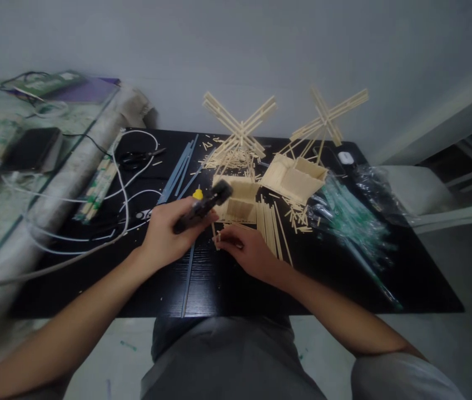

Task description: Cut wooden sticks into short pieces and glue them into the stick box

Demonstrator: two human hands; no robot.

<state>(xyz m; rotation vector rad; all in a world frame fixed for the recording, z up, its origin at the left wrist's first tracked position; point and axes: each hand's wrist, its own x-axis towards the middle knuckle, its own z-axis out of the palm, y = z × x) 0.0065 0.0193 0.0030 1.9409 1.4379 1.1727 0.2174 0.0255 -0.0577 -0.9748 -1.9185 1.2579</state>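
A white chair point(402, 186) stands beside the table point(411, 283).

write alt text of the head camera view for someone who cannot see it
A person's left hand holds a blurred dark tool while the right hand pinches a thin stick over a black table. Beyond them are two pale wooden models with crossed blades.

I can read no word, brand or number from here. The green marking on the long wrapped bundle point(101, 186) at the left of my desk point(236, 294) is too blurred to make out (I get colour, nothing more), and the green on the plastic packaging point(352, 222) at the right is just as illegible. Whether the small white shape point(143, 214) near my left hand point(164, 230) is lettering, I cannot tell.
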